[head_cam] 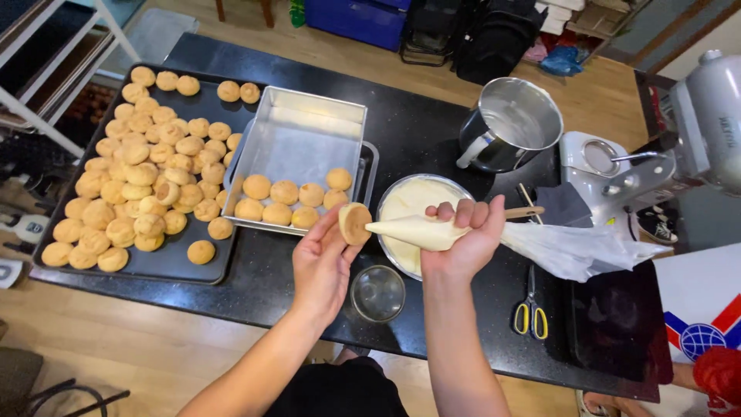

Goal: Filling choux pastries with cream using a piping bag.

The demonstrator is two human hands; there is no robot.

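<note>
While both forearms reach up from the bottom edge, the left hand (323, 262) is raised palm-up with its fingers pinched on a small round puff (355, 223), and the right hand (463, 235) is curled in a fist around a cream-filled piping bag (494, 235) whose tip touches the puff. Just below the hands stands one small glass bowl (378, 293), and one pair of yellow-handled scissors (530, 309) lies to the right. Behind the hands sits one bowl of cream (409, 202). One square metal pan (297, 158) holds nine puffs in its near end; beside it, one dark baking tray (202, 266) carries too many to count exactly, several dozen. Farther back stand one steel pot (509, 123) and a stand mixer (695, 131). All rest on a black counter (417, 127) over a wooden floor (139, 347).
</note>
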